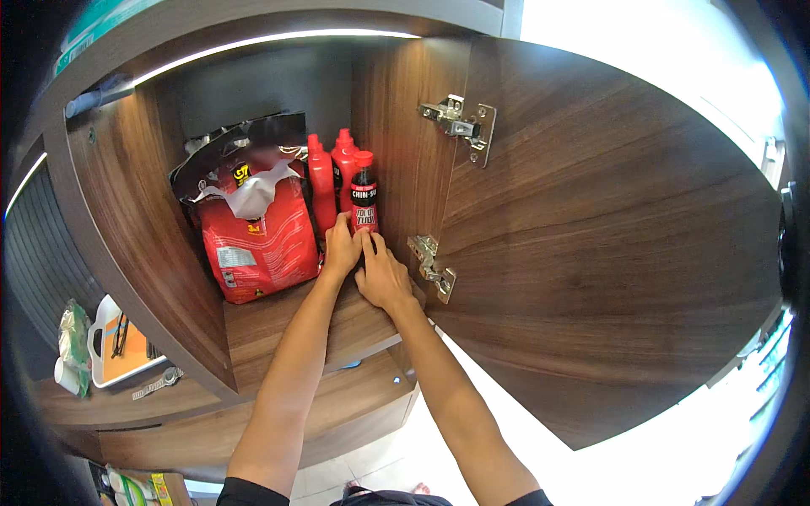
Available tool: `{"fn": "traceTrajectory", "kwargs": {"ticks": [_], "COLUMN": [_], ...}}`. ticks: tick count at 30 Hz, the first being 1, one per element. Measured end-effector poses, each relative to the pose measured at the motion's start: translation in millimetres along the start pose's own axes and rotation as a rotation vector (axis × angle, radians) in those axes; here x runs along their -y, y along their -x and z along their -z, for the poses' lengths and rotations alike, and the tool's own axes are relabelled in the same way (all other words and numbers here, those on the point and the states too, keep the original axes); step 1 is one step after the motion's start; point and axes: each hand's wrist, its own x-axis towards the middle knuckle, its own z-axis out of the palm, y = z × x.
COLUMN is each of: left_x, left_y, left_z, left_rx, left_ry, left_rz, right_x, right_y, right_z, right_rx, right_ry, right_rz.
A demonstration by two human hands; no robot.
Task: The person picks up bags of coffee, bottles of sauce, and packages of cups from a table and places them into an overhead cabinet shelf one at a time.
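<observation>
A dark sauce bottle with a red cap and red label stands upright on the cabinet shelf, near the right wall. My left hand is at its lower left side, fingertips against the bottle's lower part; its exact grip is hidden. From the front, my right hand reaches to the base of the same bottle, thumb apart from the fingers. Behind it are two red plastic bottles with red caps, one on the left and one farther back. A large red and black bag of instant coffee leans left of them.
The wooden cabinet door hangs wide open on the right, on two metal hinges. A light strip runs along the top. In the left compartment are a white-rimmed tray, a wristwatch and a white cup.
</observation>
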Motion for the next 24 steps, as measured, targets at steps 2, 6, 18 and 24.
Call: {"fn": "traceTrajectory", "kwargs": {"ticks": [2,6,18,24], "left_x": [2.1,16.9,11.8,3.6], "left_y": [0.4,2.9,0.0,1.7], "left_z": [-1.0,-6.2,-1.0,0.0], "left_rx": [0.026,-0.086,-0.080,-0.056], "left_ry": [-0.025,-0.162,-0.191,-0.165], "left_rz": [0.023,-0.078,-0.011,-0.006], "right_x": [0.4,0.3,-2.6,-7.3], "right_y": [-4.1,-10.2,-9.5,-9.0], "right_z": [2.7,0.2,-5.7,-6.6], "right_rx": [0.021,0.075,0.059,0.054], "right_ry": [-0.001,0.003,0.046,0.069], "right_rz": [-0.020,-0.051,-0.015,-0.008]}}
